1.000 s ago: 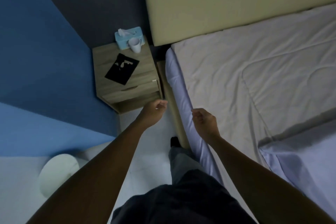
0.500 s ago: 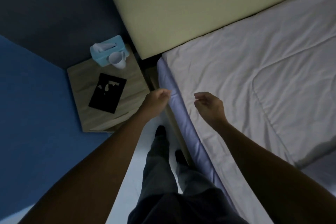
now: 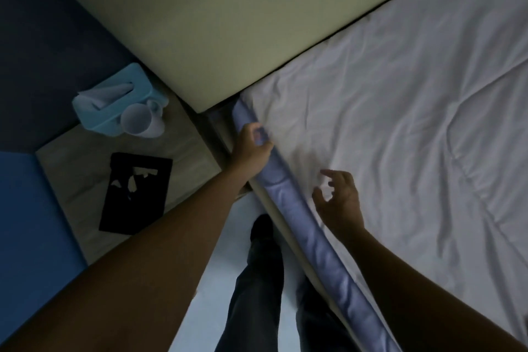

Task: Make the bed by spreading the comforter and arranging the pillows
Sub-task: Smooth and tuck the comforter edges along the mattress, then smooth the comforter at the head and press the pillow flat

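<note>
At the bed's far-left corner, the left hand (image 3: 253,146) has moved up beside the headboard (image 3: 228,23), its fingers now closed on the comforter (image 3: 400,123) edge above the blue sheet (image 3: 314,240). The right hand (image 3: 340,200) has opened, fingers spread just over the comforter, which lies wrinkled across the bed. Squaring this corner looks next.

White comforter (image 3: 400,137) lies spread flat w/ light wrinkles

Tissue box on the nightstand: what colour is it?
Light blue. The tissue box shows best in the head view, the only view here.
</note>
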`<state>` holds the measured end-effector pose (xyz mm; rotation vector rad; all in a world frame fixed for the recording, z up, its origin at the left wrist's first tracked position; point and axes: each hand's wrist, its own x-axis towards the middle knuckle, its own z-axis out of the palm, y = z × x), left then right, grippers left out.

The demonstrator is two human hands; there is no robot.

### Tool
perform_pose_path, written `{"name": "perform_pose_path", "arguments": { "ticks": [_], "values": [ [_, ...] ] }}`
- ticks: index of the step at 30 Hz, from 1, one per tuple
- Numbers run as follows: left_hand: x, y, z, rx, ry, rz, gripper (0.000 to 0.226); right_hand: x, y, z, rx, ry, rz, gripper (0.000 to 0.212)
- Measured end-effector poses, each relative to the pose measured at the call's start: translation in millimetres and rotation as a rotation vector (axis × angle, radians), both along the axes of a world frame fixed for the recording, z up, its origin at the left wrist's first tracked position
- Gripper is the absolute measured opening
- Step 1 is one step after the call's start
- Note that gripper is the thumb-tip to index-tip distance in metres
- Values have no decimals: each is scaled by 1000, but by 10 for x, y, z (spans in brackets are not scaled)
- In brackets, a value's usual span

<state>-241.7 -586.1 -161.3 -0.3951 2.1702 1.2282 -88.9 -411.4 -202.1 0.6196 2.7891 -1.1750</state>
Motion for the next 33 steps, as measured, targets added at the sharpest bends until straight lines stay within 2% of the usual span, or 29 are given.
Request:
{"name": "perform_pose_path", "arguments": {
  "ticks": [3,6,10,15,18,22,24,26,28,30,32,33],
  "values": [
    [-157,65,-353,-85,20,114,67,6,31,-280,114,-54,40,54],
    [-300,149,-625,-71,-2,181,74,24,82,-534,128,-52,112,55],
    [-380,248,-883,16,-22,208,68,-28,151,-709,87,-45,145,41],
    [-306,202,-880,-38,99,195,53,-70,80,-725,0,3,56,33],
    [-220,53,-838,-87,157,211,60,-46,-76,-740,-69,-40,165,26],
    [-198,-101,-891,-166,112,144,60,-42,-137,-732,-183,-52,281,13],
    [-238,-89,-899,-367,209,33,58,-37,-58,-672,-187,1,351,22],
    [-279,-46,-911,-558,421,-172,60,-13,47,-611,-118,69,325,18],
    [-371,38,-932,-544,583,-356,61,-3,194,-584,-24,57,153,20],
    [-516,167,-1018,-470,710,-541,57,-29,370,-629,243,-22,45,40],
    [-672,307,-1146,-455,783,-744,54,-61,529,-704,453,-66,129,66],
    [-749,348,-1208,-477,789,-834,55,-84,574,-741,476,-93,185,74]
  ]
}}
